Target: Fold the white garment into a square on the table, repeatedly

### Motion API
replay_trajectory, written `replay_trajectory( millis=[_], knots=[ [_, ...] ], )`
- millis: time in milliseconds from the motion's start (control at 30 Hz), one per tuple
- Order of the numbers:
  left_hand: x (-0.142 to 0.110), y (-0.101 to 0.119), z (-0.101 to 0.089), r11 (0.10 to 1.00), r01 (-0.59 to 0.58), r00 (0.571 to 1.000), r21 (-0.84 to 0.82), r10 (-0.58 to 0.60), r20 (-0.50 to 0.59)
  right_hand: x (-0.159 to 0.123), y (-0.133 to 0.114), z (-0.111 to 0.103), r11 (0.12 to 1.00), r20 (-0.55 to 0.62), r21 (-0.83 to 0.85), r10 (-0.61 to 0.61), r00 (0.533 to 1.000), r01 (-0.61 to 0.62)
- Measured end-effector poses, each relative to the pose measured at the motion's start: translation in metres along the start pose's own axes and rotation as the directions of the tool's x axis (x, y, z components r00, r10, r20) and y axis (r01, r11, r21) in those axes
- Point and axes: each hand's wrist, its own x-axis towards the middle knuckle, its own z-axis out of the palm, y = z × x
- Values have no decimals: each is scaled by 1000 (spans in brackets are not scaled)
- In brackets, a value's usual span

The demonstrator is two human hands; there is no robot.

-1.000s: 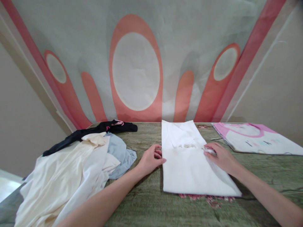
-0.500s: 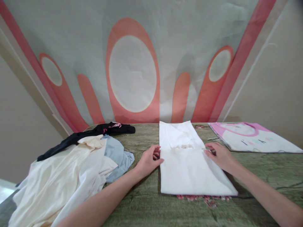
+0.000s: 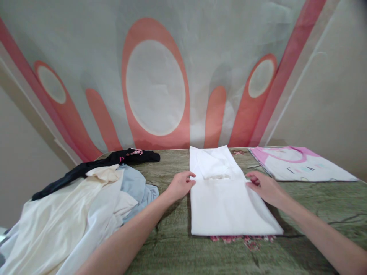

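A white garment (image 3: 226, 202) lies folded into a long strip on the green table (image 3: 177, 244), its near half doubled over the far half. My left hand (image 3: 180, 185) rests at the garment's left edge by the fold line, fingers curled onto the cloth. At the right edge my right hand (image 3: 262, 187) pinches the fold line in the same way. A patterned red cloth (image 3: 243, 240) peeks out beneath the garment's near edge.
A heap of cream, white and pale blue clothes (image 3: 74, 214) with a black piece (image 3: 94, 166) on its far side fills the left of the table. A folded pink and white garment (image 3: 298, 168) lies at the right. A red and grey patterned wall (image 3: 156, 84) stands behind.
Both hands have shifted slightly up along the garment's side edges. The view has drifted to the right, so everything sits a little further left.
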Motion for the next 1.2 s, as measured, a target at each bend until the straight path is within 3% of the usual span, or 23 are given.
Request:
replay_trajectory(
  millis=[133,200,333,433,500,600,700,767,900,1000,1100,1200],
  knots=[
    [-1,-6,1,958,91,994,-272,-72,77,2,-1,-4,978,35,203,-56,998,48],
    [0,-10,0,952,111,991,-286,-84,103,2,0,-5,965,82,257,-64,995,41],
    [-1,-13,-4,999,-39,999,25,38,35,3,4,-6,985,122,172,-49,991,28],
    [-5,-7,-10,939,-125,987,319,152,-60,3,4,-9,993,79,108,-50,996,41],
    [-10,1,-16,891,-179,973,416,223,-60,3,1,-18,993,25,85,-82,996,80],
    [-21,16,-24,834,-330,941,443,325,89,-1,-10,-41,980,6,66,-189,982,188],
    [-38,29,-28,791,-475,874,386,374,309,-11,-26,-64,959,102,68,-282,954,276],
    [-50,34,-27,787,-503,846,358,364,390,-17,-34,-70,949,177,65,-317,932,310],
    [-74,44,-23,772,-493,845,401,315,432,-22,-34,-65,933,239,24,-353,904,358],
    [-92,49,-24,733,-554,794,395,321,517,-32,-26,-62,918,278,-6,-379,882,397],
    [-108,48,-23,696,-605,753,385,345,560,-58,-22,-67,912,344,-23,-378,860,410],
    [-119,41,-15,660,-636,743,399,385,547,-91,-30,-74,913,407,35,-384,829,405]
  ],
)
